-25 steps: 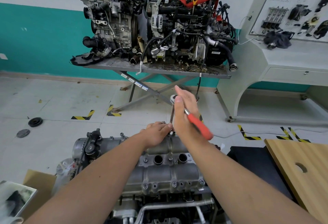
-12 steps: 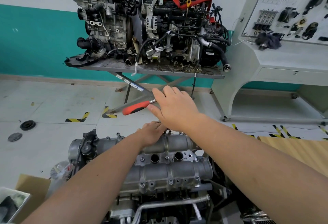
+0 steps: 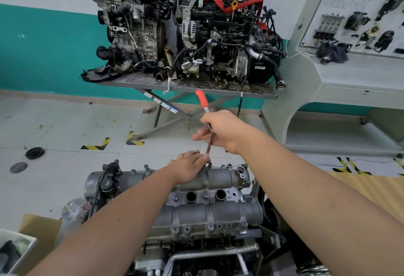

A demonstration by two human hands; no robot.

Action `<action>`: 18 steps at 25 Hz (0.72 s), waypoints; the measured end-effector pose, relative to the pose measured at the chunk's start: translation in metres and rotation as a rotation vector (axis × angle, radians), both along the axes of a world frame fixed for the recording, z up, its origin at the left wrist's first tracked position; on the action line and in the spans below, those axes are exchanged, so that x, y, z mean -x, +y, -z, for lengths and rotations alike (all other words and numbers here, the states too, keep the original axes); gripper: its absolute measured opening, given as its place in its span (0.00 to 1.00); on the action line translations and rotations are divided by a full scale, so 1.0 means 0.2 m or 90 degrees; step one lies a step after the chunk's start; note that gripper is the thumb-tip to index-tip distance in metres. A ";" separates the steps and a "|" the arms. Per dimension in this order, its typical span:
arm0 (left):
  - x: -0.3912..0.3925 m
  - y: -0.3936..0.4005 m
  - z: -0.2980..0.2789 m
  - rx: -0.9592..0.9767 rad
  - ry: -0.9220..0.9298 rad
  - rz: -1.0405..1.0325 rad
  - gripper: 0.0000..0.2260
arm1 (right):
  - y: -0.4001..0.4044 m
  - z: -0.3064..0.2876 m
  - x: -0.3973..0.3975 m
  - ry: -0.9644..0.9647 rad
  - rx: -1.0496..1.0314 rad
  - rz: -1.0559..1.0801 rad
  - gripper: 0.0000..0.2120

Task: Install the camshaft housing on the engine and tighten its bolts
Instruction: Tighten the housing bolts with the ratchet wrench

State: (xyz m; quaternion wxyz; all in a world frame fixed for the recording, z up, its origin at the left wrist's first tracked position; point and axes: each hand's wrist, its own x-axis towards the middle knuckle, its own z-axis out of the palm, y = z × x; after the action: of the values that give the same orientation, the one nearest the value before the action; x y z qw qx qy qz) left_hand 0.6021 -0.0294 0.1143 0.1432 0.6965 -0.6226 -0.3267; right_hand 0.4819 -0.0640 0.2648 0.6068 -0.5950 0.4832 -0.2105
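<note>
Two bare hands are seen from above, reaching forward over an engine. A grey camshaft housing (image 3: pixel 207 201) is seated on top of the engine (image 3: pixel 196 251), its long axis running left to right across the view, directly below and ahead of both forearms.

The left hand (image 3: pixel 190 167) is rested on the housing's far edge, fingers curled around the lower end of a thin extension bar (image 3: pixel 210 144) to steady it over a bolt (the bolt itself is hidden by the fingers). The right hand (image 3: pixel 220 132) is held higher and slightly to the right, wrapped around a ratchet (image 3: pixel 204 109) near its head; the red handle is pointed up and away toward the far wall.

The bar is tilted slightly from upright, rising from the far edge of the housing to the ratchet. The left hand is judged nearer the bolt, while the turning would be done by the right.

Several bolts (image 3: pixel 210 226) are visible along the housing's near edge. Two other engines (image 3: pixel 185 26) are set on a stand behind.
</note>
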 end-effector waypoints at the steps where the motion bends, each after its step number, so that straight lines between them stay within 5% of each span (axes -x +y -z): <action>1: 0.00 0.00 0.00 -0.008 -0.008 -0.001 0.20 | 0.01 0.02 0.03 -0.117 -0.094 0.030 0.02; 4: 0.01 0.00 -0.01 -0.016 -0.019 -0.002 0.21 | -0.01 0.14 0.03 -0.416 -0.229 0.182 0.05; 6: 0.02 0.00 -0.02 -0.017 -0.011 -0.015 0.22 | 0.01 0.21 0.02 -0.520 -0.182 0.243 0.05; 9: 0.02 0.00 -0.02 -0.016 0.015 -0.027 0.20 | 0.06 0.31 0.02 -0.305 0.196 0.198 0.10; 13: 0.03 -0.01 -0.02 0.012 0.034 -0.051 0.16 | 0.01 0.35 0.05 0.018 0.968 0.059 0.16; 15: 0.03 -0.01 -0.02 0.021 0.055 -0.036 0.20 | -0.03 0.30 0.05 0.168 1.095 -0.027 0.18; 18: 0.03 -0.01 -0.02 -0.012 0.014 -0.041 0.20 | -0.02 0.23 0.06 0.355 1.040 -0.072 0.13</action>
State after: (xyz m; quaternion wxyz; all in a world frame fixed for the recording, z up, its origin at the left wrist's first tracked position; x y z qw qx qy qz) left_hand 0.5967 -0.0322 0.1181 0.1536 0.7140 -0.5951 -0.3354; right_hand 0.4708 -0.0676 0.2178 -0.1426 -0.8976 0.2816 -0.3077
